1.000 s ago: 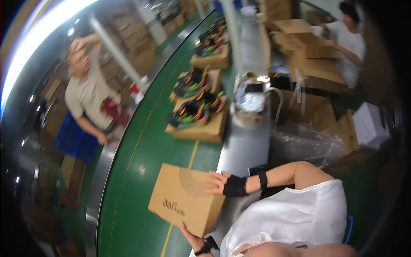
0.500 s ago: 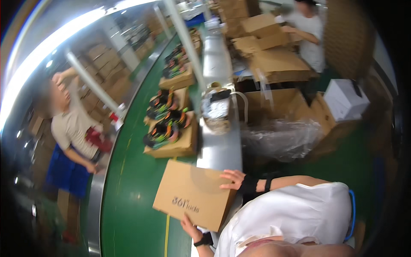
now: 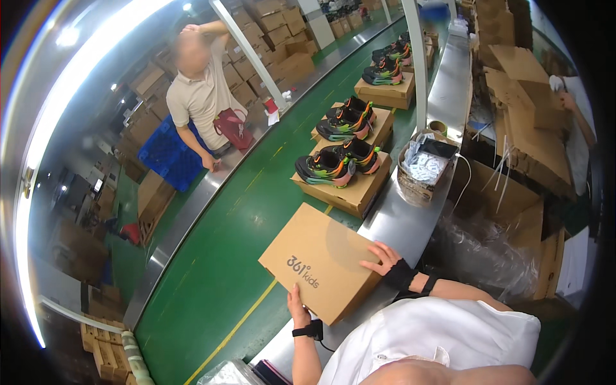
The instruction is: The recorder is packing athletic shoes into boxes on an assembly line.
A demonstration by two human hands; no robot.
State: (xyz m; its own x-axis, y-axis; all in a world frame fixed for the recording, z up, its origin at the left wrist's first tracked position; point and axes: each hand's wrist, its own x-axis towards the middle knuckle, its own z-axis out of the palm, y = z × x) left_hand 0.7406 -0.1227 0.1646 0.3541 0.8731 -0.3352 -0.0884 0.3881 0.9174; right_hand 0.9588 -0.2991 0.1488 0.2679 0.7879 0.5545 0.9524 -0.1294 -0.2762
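A closed brown cardboard shoebox (image 3: 321, 256) with dark print on its lid is held between my two hands, lying tilted over the green belt and the metal ledge. My left hand (image 3: 298, 308) grips its near left edge, fingertips against the lid. Across the right end, my right hand (image 3: 386, 259) holds the box with its fingers spread on the lid. Just beyond stands another shoebox (image 3: 340, 195) with a pair of black, orange and green sneakers (image 3: 326, 168) on top. More boxes with sneakers (image 3: 345, 120) line the belt behind it.
The green conveyor belt (image 3: 224, 256) runs away from me beside the metal ledge (image 3: 407, 221). On the ledge sits a small container (image 3: 420, 170) with white packets and a phone. A person (image 3: 205, 106) stands across the belt. At right is a large carton (image 3: 520, 218) with clear plastic.
My view has swung left, so the belt, sneakers and person across it appear further right. Both hands stay on the shoebox, which keeps nearly the same pose.
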